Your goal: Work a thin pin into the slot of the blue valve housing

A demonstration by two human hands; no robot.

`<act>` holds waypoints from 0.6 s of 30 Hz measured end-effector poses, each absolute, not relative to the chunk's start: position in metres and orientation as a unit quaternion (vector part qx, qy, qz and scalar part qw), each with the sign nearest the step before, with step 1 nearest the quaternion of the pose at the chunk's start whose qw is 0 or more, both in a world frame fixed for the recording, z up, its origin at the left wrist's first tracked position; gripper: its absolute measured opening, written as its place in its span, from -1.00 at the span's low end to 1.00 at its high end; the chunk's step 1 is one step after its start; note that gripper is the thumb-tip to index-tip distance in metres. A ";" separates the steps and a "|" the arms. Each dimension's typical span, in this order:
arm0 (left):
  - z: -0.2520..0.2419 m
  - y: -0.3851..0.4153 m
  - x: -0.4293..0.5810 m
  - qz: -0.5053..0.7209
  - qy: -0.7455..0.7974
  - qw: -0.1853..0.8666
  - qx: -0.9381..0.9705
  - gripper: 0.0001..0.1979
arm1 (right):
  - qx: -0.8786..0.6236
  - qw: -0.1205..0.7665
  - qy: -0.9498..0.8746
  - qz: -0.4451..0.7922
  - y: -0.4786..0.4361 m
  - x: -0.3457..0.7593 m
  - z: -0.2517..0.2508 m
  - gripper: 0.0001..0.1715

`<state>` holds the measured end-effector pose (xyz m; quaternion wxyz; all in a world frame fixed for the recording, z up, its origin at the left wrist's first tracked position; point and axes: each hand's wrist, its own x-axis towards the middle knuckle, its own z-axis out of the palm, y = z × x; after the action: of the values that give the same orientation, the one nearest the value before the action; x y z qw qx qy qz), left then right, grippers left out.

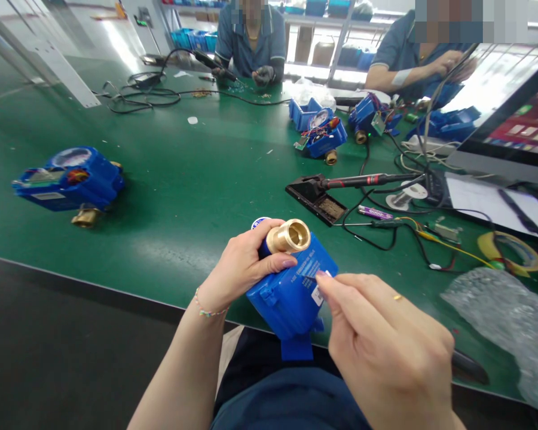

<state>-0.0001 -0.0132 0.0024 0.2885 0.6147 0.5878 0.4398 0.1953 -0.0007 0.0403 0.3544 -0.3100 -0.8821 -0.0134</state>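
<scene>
A blue water meter [278, 304] with a brass pipe fitting [296, 236] is tilted at the table's front edge, the fitting pointing up towards me. My left hand [246, 257] is wrapped around the meter beside the fitting, thumb pressed below the brass. Printed lines and a white label [317, 295] show on its blue side. My right hand [381, 328] is closed in a pinch at that face, close to the label. A thin dark tip pokes out from its fingers onto the printing; the rest is hidden in the hand, so its kind is unclear.
An opened blue meter [78, 182] lies on the green table [183, 185] at left, others behind. A soldering iron [367, 179] rests on its stand [314, 200]. Right are solder wire [406, 196], tape [511, 252], bubble wrap [506, 328] and a monitor [515, 128]. Two people sit opposite.
</scene>
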 end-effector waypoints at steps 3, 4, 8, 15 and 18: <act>0.002 -0.014 0.001 0.437 0.592 0.289 0.612 -0.49 | -0.305 0.356 -0.883 -0.012 -0.001 0.196 0.041 -0.73; 0.002 -0.014 0.001 0.436 0.593 0.289 0.611 -0.50 | -0.311 0.358 -0.880 -0.016 -0.001 0.196 0.041 -0.73; 0.002 -0.014 0.001 0.436 0.589 0.291 0.615 -0.45 | -0.298 0.362 -0.883 -0.014 0.000 0.194 0.040 -0.73; 0.003 -0.013 0.000 0.437 0.589 0.290 0.615 -0.47 | -0.299 0.362 -0.883 -0.010 0.001 0.195 0.039 -0.73; 0.003 -0.013 0.000 0.436 0.591 0.289 0.614 -0.49 | -0.311 0.359 -0.880 -0.004 0.002 0.195 0.039 -0.72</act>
<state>-0.0005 -0.0127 0.0032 0.2891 0.6137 0.5911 0.4362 0.1955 0.0015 0.0393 0.3591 -0.3111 -0.8799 -0.0041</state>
